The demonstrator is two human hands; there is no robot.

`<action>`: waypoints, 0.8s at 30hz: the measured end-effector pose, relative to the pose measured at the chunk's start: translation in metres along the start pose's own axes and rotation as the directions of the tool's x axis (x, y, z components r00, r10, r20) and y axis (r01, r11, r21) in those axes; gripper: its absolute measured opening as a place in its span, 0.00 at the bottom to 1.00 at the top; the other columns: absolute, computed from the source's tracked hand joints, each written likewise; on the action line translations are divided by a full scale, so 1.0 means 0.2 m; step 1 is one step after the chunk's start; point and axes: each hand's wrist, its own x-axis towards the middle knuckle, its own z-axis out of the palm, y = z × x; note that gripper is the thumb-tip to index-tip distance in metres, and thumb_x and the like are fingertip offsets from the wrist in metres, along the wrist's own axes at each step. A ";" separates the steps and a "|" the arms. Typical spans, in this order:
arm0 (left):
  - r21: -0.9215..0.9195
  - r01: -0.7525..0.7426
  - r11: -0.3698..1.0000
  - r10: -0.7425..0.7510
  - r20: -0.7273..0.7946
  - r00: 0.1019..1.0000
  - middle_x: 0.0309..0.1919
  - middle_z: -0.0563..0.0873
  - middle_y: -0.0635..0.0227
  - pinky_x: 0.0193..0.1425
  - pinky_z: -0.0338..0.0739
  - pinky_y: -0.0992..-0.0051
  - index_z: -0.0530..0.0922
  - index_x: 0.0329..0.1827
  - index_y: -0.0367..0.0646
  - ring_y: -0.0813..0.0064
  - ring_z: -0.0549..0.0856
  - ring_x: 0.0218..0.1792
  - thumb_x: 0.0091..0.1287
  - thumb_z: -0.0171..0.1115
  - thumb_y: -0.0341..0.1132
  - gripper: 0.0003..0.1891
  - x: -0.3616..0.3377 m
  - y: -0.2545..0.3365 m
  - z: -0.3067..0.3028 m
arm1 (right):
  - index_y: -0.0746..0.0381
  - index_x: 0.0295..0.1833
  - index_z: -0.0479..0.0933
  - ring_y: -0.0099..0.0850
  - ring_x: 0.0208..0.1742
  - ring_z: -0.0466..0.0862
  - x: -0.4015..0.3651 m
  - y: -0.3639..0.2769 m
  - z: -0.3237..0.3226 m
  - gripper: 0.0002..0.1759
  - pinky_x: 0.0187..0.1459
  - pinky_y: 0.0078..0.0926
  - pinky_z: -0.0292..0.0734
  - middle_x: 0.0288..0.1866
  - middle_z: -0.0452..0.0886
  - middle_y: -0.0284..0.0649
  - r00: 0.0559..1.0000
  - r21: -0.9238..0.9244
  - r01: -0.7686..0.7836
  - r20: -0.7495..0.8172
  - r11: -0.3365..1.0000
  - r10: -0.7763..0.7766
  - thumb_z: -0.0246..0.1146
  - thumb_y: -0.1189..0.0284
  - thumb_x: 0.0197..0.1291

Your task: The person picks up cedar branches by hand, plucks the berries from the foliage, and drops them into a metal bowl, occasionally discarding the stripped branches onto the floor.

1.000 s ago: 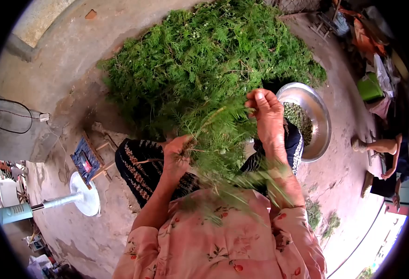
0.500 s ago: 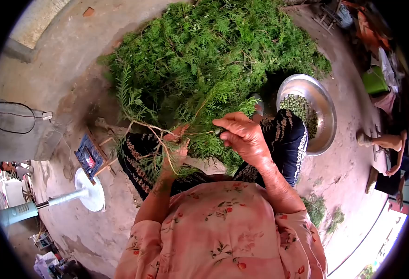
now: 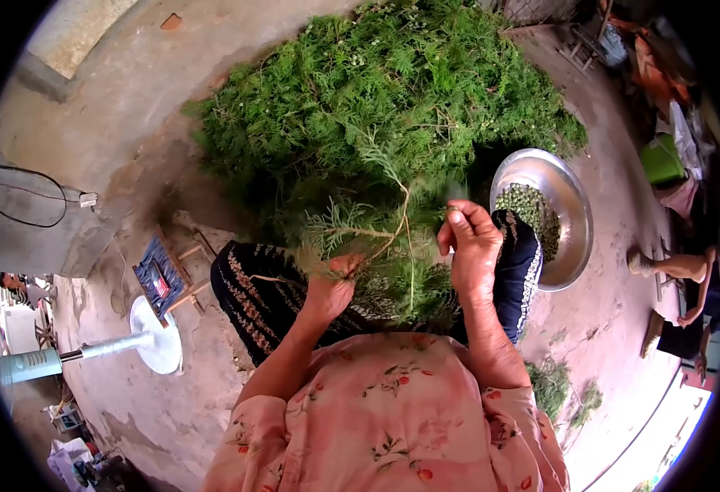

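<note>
My left hand (image 3: 333, 287) is closed around the stem of a green branch (image 3: 402, 215), whose forked twigs reach up and right over my lap. To its right, my right hand (image 3: 470, 234) is raised beside the metal bowl, thumb and fingertips pinched together; what they hold, if anything, is too small to make out. Small round green cones (image 3: 528, 209) lie inside the bowl (image 3: 577, 215). Beyond both hands spreads a large heap of green branches (image 3: 376, 98).
A small stool (image 3: 167, 275) and a fan with a round white base (image 3: 156, 334) stand at left. Loose sprigs (image 3: 550, 385) lie on the floor at right. Farther right are a person's leg (image 3: 679, 266) and a green container (image 3: 661, 161).
My right hand has moved right and away from the branch, toward the bowl. My left hand has shifted right and lower, and the branch has swung so its twigs point up and right.
</note>
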 end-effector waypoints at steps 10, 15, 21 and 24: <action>0.925 -0.274 -0.263 0.172 0.325 0.930 0.19 0.74 0.60 0.28 0.69 0.64 0.70 0.25 0.41 0.56 0.78 0.28 0.40 0.59 0.22 0.09 0.02 0.10 -0.03 | 0.63 0.39 0.78 0.18 0.15 0.69 -0.05 -0.04 -0.05 0.13 0.13 0.14 0.55 0.22 0.74 0.30 0.916 0.208 -0.393 0.172 0.896 0.362 0.63 0.64 0.57; 0.872 -0.200 -0.447 0.165 0.300 0.940 0.20 0.74 0.59 0.29 0.69 0.62 0.71 0.26 0.42 0.54 0.78 0.28 0.41 0.61 0.24 0.10 0.00 0.18 0.17 | 0.67 0.46 0.78 0.16 0.13 0.64 -0.07 -0.03 0.03 0.19 0.14 0.14 0.51 0.21 0.73 0.29 0.876 0.091 -0.440 0.265 0.894 0.404 0.65 0.63 0.56; 0.945 -0.061 -0.320 0.057 0.083 0.995 0.25 0.79 0.57 0.34 0.72 0.60 0.75 0.35 0.40 0.51 0.79 0.33 0.48 0.60 0.26 0.10 -0.02 0.11 0.07 | 0.66 0.40 0.78 0.21 0.19 0.71 -0.06 0.12 0.08 0.08 0.20 0.22 0.66 0.23 0.75 0.34 0.915 -0.485 0.393 0.288 0.781 -0.281 0.64 0.74 0.56; 0.940 -0.153 -0.306 -0.033 0.150 0.988 0.34 0.81 0.56 0.41 0.73 0.63 0.77 0.42 0.40 0.52 0.79 0.38 0.52 0.59 0.27 0.13 0.00 0.06 -0.07 | 0.64 0.37 0.75 0.42 0.25 0.77 -0.09 0.07 0.07 0.06 0.26 0.33 0.72 0.24 0.73 0.44 0.809 -0.711 0.587 0.527 0.386 -0.260 0.60 0.79 0.51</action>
